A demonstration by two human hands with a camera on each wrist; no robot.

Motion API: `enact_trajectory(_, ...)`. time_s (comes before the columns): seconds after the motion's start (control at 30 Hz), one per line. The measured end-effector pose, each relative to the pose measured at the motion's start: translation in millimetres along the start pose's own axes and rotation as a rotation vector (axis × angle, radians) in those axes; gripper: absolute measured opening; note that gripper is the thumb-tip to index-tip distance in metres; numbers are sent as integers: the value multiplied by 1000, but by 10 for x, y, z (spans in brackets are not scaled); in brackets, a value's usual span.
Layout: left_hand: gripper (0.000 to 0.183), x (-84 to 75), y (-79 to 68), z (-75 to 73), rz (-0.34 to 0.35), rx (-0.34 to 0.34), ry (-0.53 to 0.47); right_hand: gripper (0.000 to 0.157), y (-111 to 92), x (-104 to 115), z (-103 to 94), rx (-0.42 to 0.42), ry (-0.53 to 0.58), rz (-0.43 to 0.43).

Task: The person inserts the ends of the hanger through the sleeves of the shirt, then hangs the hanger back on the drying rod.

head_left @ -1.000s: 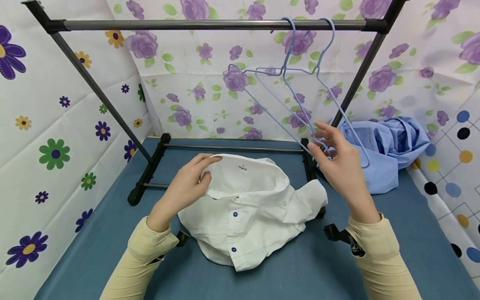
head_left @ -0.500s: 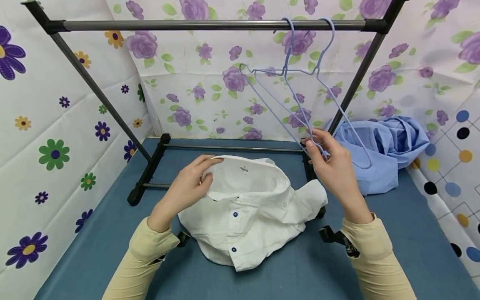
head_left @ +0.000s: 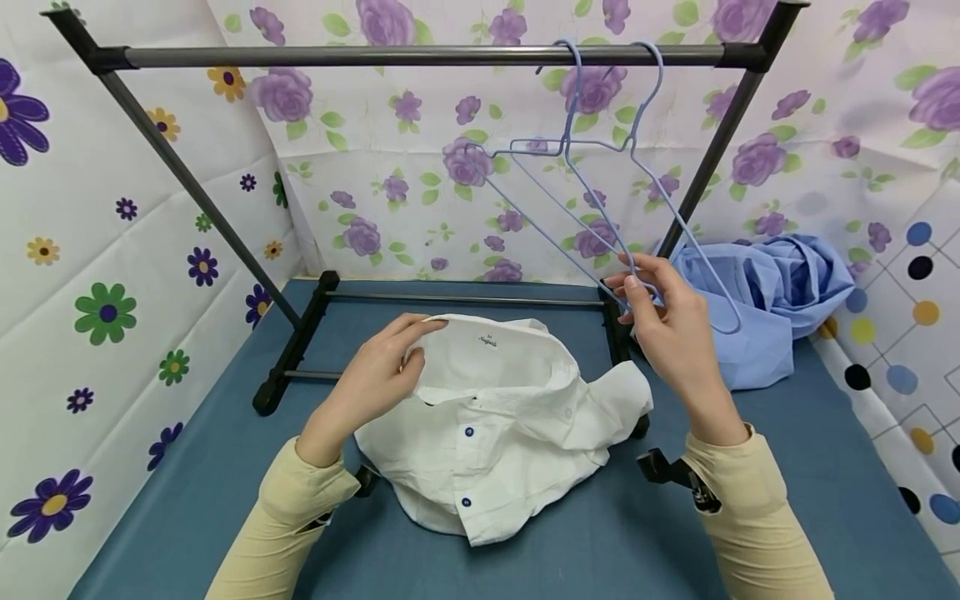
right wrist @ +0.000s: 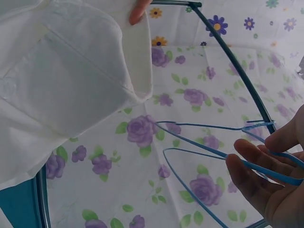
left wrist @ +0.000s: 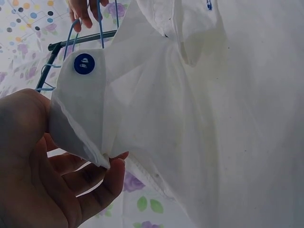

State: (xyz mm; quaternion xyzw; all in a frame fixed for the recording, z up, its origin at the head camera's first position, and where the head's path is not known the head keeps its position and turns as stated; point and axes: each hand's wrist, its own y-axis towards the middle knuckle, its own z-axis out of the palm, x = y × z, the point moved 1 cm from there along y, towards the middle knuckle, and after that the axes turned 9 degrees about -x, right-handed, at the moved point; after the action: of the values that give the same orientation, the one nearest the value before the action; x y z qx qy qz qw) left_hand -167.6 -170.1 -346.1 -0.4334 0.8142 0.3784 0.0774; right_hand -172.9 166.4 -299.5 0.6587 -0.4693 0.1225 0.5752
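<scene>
Pinching the white shirt (head_left: 517,450) at its neck opening, the left hand (head_left: 375,367) is the nearer to it; the right hand (head_left: 675,333) grips a blue hanger (head_left: 567,137) low down. The shirt rests on the counter (head_left: 570,550), neck facing the rack; beyond and above it the hanger hangs from the rail (head_left: 337,56), slanting from upper left down to the right hand. The left wrist view shows a dark button (left wrist: 84,63) near the left hand, hidden in the head view.
</scene>
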Motion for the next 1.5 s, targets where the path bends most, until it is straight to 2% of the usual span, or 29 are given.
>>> enact_trajectory(0.17,43,4,-2,5,-1,1,7,29,17,27,-5,-18,1,-5)
enact_trajectory(0.67,42,-11,20,-7,4,11,-4,28,-23,223,-180,-77,154,-8)
enact_trajectory(0.77,42,-1,20,-6,-2,16,-2,27,-33,214,-219,-64,209,-9)
enact_trajectory(0.9,41,22,18,-2,-18,28,-9,26,-41,99,-285,-32,341,-10)
enact_trajectory(1.17,41,56,26,-1,-51,37,-48,27,-101,13,-530,40,486,65)
enact_trajectory(1.33,44,77,34,5,-69,39,-62,25,-174,-6,-706,95,563,28)
enact_trajectory(1.5,44,93,51,14,-77,38,-69,27,-227,-59,-874,133,701,-20)
